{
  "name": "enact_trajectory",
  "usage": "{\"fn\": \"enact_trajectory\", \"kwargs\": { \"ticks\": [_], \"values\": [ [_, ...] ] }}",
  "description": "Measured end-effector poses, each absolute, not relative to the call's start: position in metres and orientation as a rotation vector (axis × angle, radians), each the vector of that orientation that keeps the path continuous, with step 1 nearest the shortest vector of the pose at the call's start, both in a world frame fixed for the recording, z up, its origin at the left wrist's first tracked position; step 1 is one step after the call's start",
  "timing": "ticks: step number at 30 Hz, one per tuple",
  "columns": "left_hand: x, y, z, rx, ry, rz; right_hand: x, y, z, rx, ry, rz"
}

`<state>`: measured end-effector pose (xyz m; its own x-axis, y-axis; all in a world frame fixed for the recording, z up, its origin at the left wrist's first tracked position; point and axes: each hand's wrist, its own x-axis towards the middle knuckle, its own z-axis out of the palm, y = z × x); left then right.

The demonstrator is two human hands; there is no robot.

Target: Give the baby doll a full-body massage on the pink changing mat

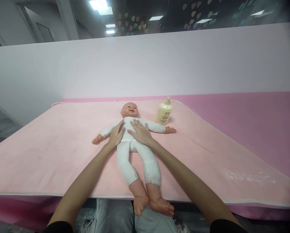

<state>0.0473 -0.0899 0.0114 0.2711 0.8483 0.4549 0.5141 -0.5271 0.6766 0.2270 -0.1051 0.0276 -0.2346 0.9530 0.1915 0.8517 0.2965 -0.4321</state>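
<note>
Left hand (116,135) flat and open, palm down on the doll (132,142), on the chest's left side, fingers pointing toward the head. Right hand (140,132) also flat and open, palm on the chest's right side, gripping nothing. Fingertips of the two hands near each other over the upper chest, apart or touching hard to tell from this angle. Doll lies face up in the middle of the pink blanket (50,152) on the worktop, arms spread, legs toward the person, bare feet hanging over the near edge. White suit on and closed, so dressing looks done; the work in hand seems to be chest strokes, likely mid-way. Lotion bottle (163,112) stands upright just beside the doll's arm, pump on, untouched. White wall (208,61) behind. Nothing blocks the hands
</note>
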Motion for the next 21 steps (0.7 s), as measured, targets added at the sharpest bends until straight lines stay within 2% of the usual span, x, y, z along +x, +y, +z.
{"fn": "enact_trajectory", "kwargs": {
  "ticks": [5, 10, 21],
  "values": [
    [0.047, -0.091, 0.014, 2.348, 1.21, 1.155, 0.242, -0.097, 0.016, -1.635, -2.003, 0.388],
    [0.055, -0.104, 0.026, 2.807, 0.773, 0.87, 0.257, -0.086, 0.001, -1.448, -1.951, 0.473],
    [0.07, -0.108, 0.035, 2.774, 0.784, 0.573, 0.256, -0.079, -0.011, -1.254, -1.686, 0.493]
  ]
}}
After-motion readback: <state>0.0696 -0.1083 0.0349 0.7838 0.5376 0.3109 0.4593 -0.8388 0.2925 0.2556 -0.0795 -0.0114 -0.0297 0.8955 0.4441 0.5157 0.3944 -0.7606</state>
